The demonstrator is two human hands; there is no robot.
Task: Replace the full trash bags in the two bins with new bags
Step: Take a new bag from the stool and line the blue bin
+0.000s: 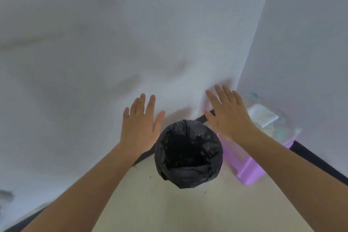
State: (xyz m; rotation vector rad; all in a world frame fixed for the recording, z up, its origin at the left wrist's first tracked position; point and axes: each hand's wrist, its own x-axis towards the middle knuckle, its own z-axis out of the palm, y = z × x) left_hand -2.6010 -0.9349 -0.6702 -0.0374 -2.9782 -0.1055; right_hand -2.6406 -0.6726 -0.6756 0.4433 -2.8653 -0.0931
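A round bin lined with a black trash bag [188, 153] stands on the floor against the wall, its mouth open and the bag folded over the rim. To its right stands a purple bin [250, 167] lined with a clear bag [278, 128] that holds white paper and other rubbish. My left hand [140, 124] hovers flat, fingers spread, just left of the black bin. My right hand [228, 113] hovers flat, fingers spread, above the gap between the two bins. Neither hand holds anything.
White walls [131, 43] meet in a corner behind the purple bin. A dark baseboard [318, 162] runs along the foot of both walls. The pale floor [188, 209] stretches toward me in front of the bins.
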